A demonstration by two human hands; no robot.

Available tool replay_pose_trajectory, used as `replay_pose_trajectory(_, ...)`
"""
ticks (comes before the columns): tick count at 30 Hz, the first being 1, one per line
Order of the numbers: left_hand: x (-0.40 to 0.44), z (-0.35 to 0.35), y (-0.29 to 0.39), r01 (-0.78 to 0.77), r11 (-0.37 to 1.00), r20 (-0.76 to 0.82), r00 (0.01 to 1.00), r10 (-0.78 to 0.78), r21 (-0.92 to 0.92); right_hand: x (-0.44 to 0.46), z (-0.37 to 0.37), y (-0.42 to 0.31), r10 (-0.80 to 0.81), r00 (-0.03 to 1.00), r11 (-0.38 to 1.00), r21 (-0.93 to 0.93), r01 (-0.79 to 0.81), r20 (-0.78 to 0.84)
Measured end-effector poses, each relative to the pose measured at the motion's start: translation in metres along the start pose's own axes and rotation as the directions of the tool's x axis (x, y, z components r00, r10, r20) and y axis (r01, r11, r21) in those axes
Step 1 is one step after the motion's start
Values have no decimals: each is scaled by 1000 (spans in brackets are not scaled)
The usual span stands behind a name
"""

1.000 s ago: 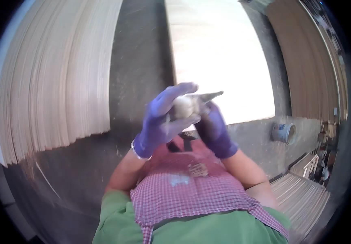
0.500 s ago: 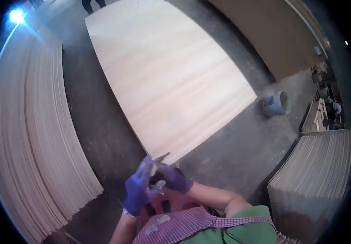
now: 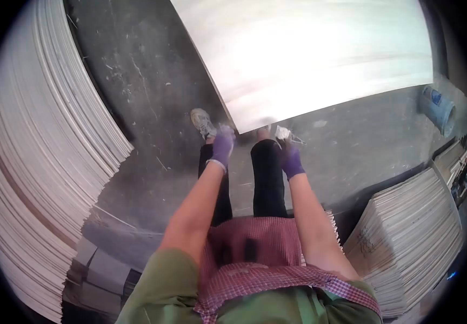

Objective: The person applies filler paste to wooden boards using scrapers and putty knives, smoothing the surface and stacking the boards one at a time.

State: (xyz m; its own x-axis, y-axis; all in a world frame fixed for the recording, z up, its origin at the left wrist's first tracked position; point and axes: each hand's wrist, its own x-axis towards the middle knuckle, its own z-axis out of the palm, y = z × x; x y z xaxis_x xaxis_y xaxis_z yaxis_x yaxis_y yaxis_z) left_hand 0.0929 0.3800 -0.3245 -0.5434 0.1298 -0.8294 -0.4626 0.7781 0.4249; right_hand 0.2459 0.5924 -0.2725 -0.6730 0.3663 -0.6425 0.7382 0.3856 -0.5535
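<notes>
My left hand (image 3: 224, 144), in a purple glove, is low in front of me beside the near corner of a large pale wood sheet (image 3: 320, 54). Its fingers are blurred, so I cannot tell whether they hold anything. My right hand (image 3: 289, 154), gloved in purple too, is closed on a small whitish lump (image 3: 282, 133) just below the sheet's near edge. A thin pointed thing sticks out to the right of that hand, too small to name.
Tall stacks of thin wood sheets stand at the left (image 3: 39, 151) and lower right (image 3: 414, 232). A grey-blue bucket (image 3: 439, 112) sits on the concrete floor (image 3: 158, 97) at the right. A shoe (image 3: 202, 122) shows below the sheet's corner.
My hands were together around the lump and have moved apart, the left one to the left. The view has shifted, and my legs and shoes now show beneath my arms.
</notes>
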Motion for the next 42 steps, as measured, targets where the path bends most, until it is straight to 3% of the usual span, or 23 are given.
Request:
replay_pose_trajectory(3, 36, 39, -20, -303, 780, 65, 945, 321, 548, 38, 45, -16, 183, 981, 947, 278, -160, -59)
replay_pose_trajectory(4, 37, 48, -15, -345, 690, 94, 922, 375, 636, 44, 65, -7, -68, 994, 998, -5, 67, -90)
replay_pose_trajectory(6, 14, 54, 40, -110, 993, -350, 930, 114, 31, 64, 110, 4, 45, 983, 979, 204, -8, -179)
replay_pose_trajectory(7, 15, 60, 42, -108, 994, -360, 926, 111, 27, 68, 111, -13, 179, 971, 908, 407, -101, -161)
replay_pose_trajectory(9, 14, 66, 45, -54, 994, -441, 897, 6, -96, 76, 111, -49, 438, 891, 609, 768, -201, -115)
replay_pose_trajectory(11, 12, 68, 45, -53, 995, -434, 901, 9, -88, 82, 68, -115, 635, 725, -284, 953, -104, 268)
replay_pose_trajectory(13, 12, 69, 28, -139, 987, -402, 911, 95, -81, 78, 74, -108, 435, 890, -184, 981, -63, 139)
replay_pose_trajectory(15, 7, 49, 32, -73, 996, -353, 934, 51, -50, 77, 74, -103, 492, 864, -114, 992, -53, 103)
replay_pose_trajectory(16, 13, 43, 20, -163, 981, -288, 949, 127, -102, 69, 71, -97, 370, 928, 229, 972, -56, -34)
replay_pose_trajectory(17, 20, 38, 6, -241, 956, -220, 954, 202, -167, 63, 65, -93, 90, 970, 839, 542, 47, -224)
replay_pose_trajectory(18, 12, 31, 18, -266, 926, -240, 949, 203, -267, 53, 52, -93, -280, 909, 958, -151, 244, -309)
replay_pose_trajectory(19, -1, 27, 29, -361, 925, -389, 841, 377, 118, 45, 43, -98, -535, 803, 751, -583, 310, -262)
replay_pose_trajectory(21, -37, -23, 66, -201, 946, -125, 977, 174, -253, 23, 26, -115, -545, 830, 651, -683, 330, -118)
replay_pose_trajectory(22, -47, -19, 68, -284, 850, -265, 948, 178, -443, 15, 14, -126, -638, 770, 473, -796, 377, -14)
replay_pose_trajectory(24, -44, 2, 40, -335, 775, -314, 931, 186, -536, -8, -13, -151, -621, 744, 260, -830, 494, 248)
replay_pose_trajectory(25, -58, -30, 49, -102, 902, -44, 995, 92, -420, -19, -26, -171, -614, 744, 244, -833, 496, 264)
replay_pose_trajectory(28, -100, -107, 67, -172, 902, -134, 983, 128, -396, -57, -52, -212, -581, 739, 197, -822, 534, 341)
replay_pose_trajectory(34, -136, -246, 49, -372, 870, -315, 910, 271, -325, -132, -103, -197, -394, 909, 654, -655, 379, 132)
replay_pose_trajectory(36, -170, -296, 42, -356, 830, -264, 928, 262, -430, -148, -128, -209, -578, 757, 116, -888, 445, 304)
replay_pose_trajectory(37, -188, -321, 34, -371, 846, -247, 923, 293, -383, -155, -130, -209, -589, 756, 125, -892, 435, 286)
replay_pose_trajectory(39, -229, -366, 21, -353, 851, -294, 923, 248, -388, -158, -128, -206, -429, 902, 700, -650, 295, -53)
replay_pose_trajectory(40, -253, -390, 16, -431, 902, -414, 818, 398, 16, -149, -124, -200, -366, 925, 804, -534, 261, -98)
replay_pose_trajectory(42, -265, -423, -28, -367, 918, -514, 822, 245, -149, -126, -109, -180, -99, 965, 994, -67, 86, -242)
